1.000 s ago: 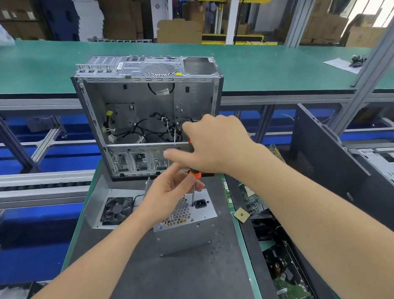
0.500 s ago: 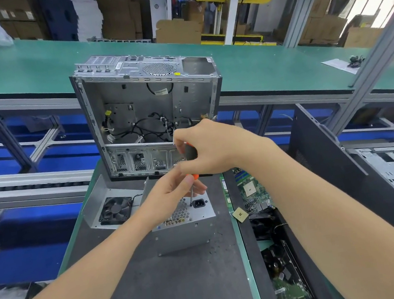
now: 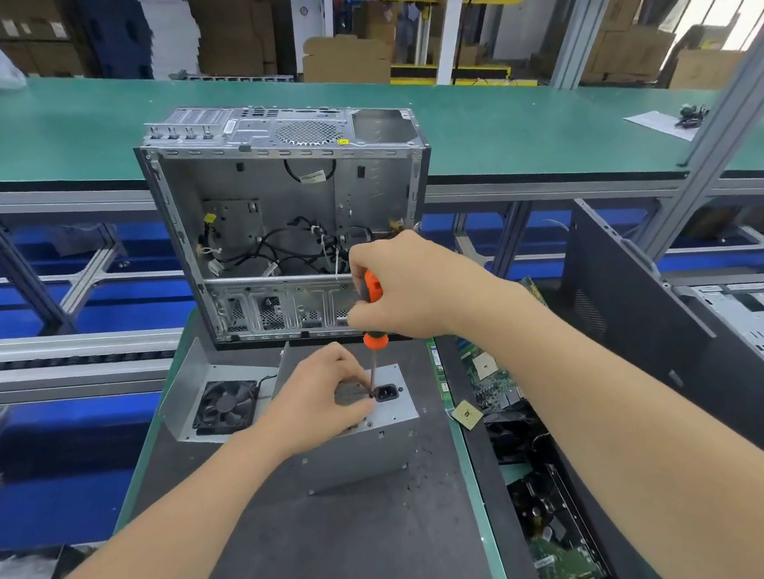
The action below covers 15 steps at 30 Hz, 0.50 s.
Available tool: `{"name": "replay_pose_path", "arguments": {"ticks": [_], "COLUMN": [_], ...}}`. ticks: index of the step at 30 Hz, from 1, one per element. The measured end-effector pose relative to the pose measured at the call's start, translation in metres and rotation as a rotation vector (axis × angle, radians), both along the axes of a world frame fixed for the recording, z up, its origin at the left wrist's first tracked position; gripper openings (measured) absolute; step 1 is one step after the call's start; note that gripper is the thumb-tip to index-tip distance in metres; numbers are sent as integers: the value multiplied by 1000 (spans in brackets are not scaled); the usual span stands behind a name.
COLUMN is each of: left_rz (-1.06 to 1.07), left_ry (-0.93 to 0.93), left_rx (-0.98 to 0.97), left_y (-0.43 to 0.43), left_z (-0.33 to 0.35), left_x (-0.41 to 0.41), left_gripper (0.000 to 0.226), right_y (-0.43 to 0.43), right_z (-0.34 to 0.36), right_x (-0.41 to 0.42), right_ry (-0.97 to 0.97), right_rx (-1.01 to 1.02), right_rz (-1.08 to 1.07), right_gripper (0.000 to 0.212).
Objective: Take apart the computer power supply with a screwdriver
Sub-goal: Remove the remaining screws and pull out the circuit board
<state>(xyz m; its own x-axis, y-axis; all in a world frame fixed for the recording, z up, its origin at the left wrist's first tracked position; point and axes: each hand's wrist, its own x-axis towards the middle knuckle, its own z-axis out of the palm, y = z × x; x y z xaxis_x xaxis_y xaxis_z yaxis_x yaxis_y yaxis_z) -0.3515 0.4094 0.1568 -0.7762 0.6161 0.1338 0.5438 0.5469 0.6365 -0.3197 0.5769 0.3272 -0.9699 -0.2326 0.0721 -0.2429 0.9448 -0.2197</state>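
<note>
The silver power supply box (image 3: 361, 454) stands on the dark mat (image 3: 321, 567), its top face showing a black power socket (image 3: 386, 391). My right hand (image 3: 411, 285) is shut on the orange-and-black screwdriver (image 3: 372, 312), held nearly upright. The screwdriver's tip rests on the top face just left of the socket. My left hand (image 3: 319, 398) lies on the top of the power supply, fingertips pinched around the screwdriver shaft near the tip. Much of the vented grille is hidden under that hand.
An open, gutted computer case (image 3: 291, 213) stands upright just behind the power supply. A bent metal cover with a black fan (image 3: 224, 406) lies to the left. Circuit boards and parts (image 3: 540, 488) fill a tray on the right, beside a black panel (image 3: 632, 303).
My right hand has risen and turned, so more of the orange handle shows. My left hand has slid down to the shaft's tip by the socket.
</note>
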Motion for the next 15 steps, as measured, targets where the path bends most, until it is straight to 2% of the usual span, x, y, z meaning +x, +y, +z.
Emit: {"name": "replay_pose_path", "arguments": {"ticks": [5, 11, 15], "left_rz": [80, 2, 8], "left_ry": [53, 196, 134], "left_rx": [2, -192, -202], "left_y": [9, 13, 12], "left_z": [-14, -22, -14], "left_x": [-3, -9, -10], "left_gripper": [9, 19, 11], "right_y": [-3, 1, -1], "right_z": [-2, -1, -3], "right_x": [3, 6, 8], "right_ry": [20, 46, 125], "right_rx": [-29, -58, -74], "right_rz": [-17, -60, -109], "right_gripper": [27, 27, 27]}}
